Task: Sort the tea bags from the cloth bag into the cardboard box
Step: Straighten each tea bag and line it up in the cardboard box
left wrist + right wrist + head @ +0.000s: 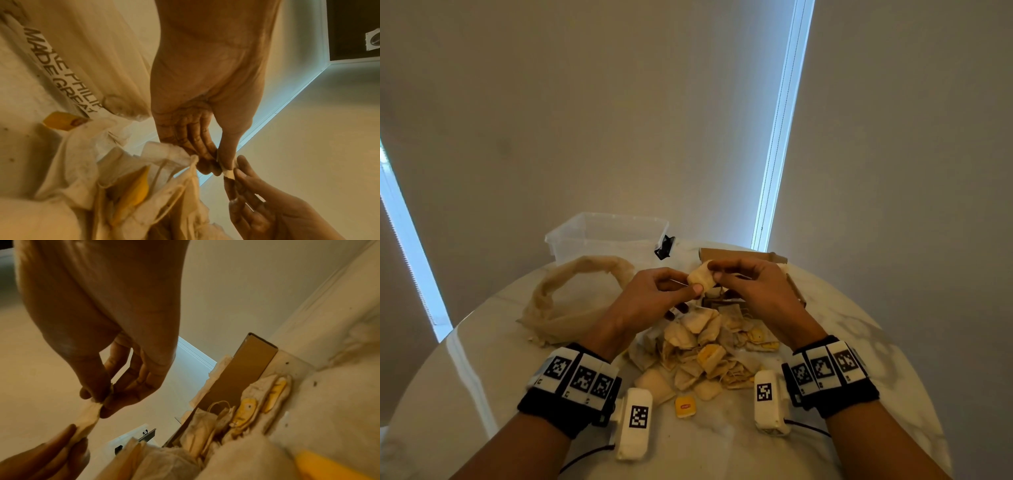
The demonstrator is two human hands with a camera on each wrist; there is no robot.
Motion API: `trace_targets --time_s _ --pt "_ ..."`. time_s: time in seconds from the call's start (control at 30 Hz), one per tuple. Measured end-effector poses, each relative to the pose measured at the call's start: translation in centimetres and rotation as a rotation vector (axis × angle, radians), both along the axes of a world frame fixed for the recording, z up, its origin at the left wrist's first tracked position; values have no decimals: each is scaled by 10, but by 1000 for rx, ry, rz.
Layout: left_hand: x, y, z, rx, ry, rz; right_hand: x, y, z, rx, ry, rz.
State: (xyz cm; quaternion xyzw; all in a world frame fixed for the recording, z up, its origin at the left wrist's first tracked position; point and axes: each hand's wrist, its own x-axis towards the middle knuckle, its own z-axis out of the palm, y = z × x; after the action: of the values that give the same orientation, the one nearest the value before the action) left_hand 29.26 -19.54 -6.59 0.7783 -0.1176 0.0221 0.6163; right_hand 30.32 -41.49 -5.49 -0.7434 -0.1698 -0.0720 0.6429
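Both hands hold one pale tea bag point(701, 278) in the air above the pile. My left hand point(674, 287) pinches its left side and my right hand point(726, 272) pinches its right side. The same tea bag point(227, 170) shows edge-on between fingertips in the left wrist view, and as a stretched tea bag point(87, 417) in the right wrist view. A heap of tea bags point(709, 353) with yellow tags lies on the table below. The beige cloth bag point(571, 298) lies slack at the left. The cardboard box point(743, 255) stands behind my right hand, mostly hidden.
A clear plastic tub point(606, 236) stands at the back, with a black clip point(665, 247) beside it. One loose yellow tag point(685, 406) lies near the front of the round white marble table point(859, 342). Window blinds fill the background.
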Motion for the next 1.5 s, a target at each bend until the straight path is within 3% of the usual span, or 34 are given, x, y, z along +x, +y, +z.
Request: trace_targets --time_s 0.4,0.5,0.6,0.77,0.97,1.2,1.5 --pt "-1 -1 2 -65 25 19 -1 3 1 21 -10 -8" --pt "-1 0 7 -84 12 17 5 -4 8 -36 -36 -89" --pt "-1 4 9 -122 -29 66 25 -16 22 -158 -100 -196" --pt "0 7 9 -148 -88 128 62 -19 44 -583 -176 -278" --pt "0 7 7 -168 -92 140 84 -4 24 -1073 -121 -62" --pt "-1 10 6 -203 -97 154 100 8 11 -1174 -81 24" --pt "-1 10 7 -213 -91 160 110 9 5 -1244 -151 -40"
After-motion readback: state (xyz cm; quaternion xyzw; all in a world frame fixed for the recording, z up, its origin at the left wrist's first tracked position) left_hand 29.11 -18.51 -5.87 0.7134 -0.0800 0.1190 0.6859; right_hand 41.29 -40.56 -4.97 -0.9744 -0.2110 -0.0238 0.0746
